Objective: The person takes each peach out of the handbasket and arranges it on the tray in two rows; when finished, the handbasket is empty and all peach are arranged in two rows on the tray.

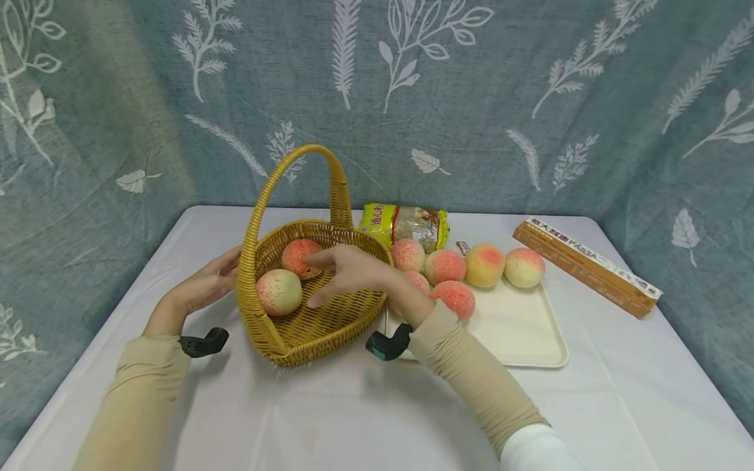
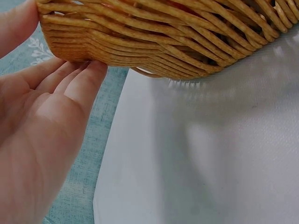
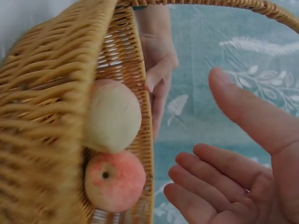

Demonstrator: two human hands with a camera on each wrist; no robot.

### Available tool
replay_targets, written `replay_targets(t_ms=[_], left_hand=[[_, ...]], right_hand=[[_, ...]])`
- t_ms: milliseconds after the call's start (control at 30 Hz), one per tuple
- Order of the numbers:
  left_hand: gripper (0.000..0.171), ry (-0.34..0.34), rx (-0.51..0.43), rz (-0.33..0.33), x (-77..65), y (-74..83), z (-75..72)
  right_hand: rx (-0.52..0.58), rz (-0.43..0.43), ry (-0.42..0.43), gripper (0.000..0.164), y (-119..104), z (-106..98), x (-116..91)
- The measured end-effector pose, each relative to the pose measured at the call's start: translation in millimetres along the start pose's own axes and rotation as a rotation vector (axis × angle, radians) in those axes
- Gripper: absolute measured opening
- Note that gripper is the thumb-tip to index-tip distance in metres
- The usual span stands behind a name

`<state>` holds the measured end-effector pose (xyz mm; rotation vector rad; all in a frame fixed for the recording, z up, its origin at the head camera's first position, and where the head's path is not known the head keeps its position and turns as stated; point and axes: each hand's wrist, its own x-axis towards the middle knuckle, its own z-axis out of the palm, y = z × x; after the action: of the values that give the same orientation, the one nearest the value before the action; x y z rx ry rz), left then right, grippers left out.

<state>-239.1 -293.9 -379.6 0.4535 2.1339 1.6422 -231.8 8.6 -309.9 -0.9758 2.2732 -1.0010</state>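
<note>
A brown wicker basket (image 1: pixel 321 347) with a tall arched handle stands left of the middle of the table. Inside it lie two peaches, a pale one (image 3: pixel 114 116) and a redder one (image 3: pixel 119 189). My left hand (image 1: pixel 206 281) holds the basket's left side, the thumb at the rim and the fingers against the outer weave. Over the basket's opening, my right hand (image 1: pixel 353 269) is spread with nothing in it, thumb apart from the fingers. In the head view its fingertips overlap the redder peach.
Right of the basket, a cream tray (image 1: pixel 524 337) bears several more peaches (image 1: pixel 453 299), partly behind my right forearm. Behind them lies a yellow-ended snack bag (image 1: pixel 412 226). A long brown-and-white box (image 1: pixel 589 267) lies at the right, and a small wrapper (image 1: pixel 463 248) is near the tray's back.
</note>
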Motion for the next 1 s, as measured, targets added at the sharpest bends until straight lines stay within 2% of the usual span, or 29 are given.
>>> replay_targets(t_ms=[167, 233, 400, 733, 1000], left_hand=[[0.088, 0.000, -0.002, -0.004, -0.8, 1.3, -0.2], [0.088, 0.000, -0.005, -0.006, -1.0, 2.1, 0.2], [0.087, -0.008, -0.014, -0.005, -1.0, 4.0, 1.4], [0.086, 0.002, -0.001, -0.014, -0.2, 3.9, 1.6], [0.085, 0.002, -0.005, -0.009, -1.3, 2.0, 0.5]], right_hand=[[-0.150, -0.001, -0.028, 0.071, -15, 3, 20], [-0.174, 0.005, -0.039, 0.068, -20, 4, 27], [-0.207, 0.053, -0.053, 0.069, -27, 9, 44], [-0.412, 0.171, -0.071, 0.074, -32, 24, 71], [-0.449, 0.273, -0.158, 0.068, -40, 46, 90]])
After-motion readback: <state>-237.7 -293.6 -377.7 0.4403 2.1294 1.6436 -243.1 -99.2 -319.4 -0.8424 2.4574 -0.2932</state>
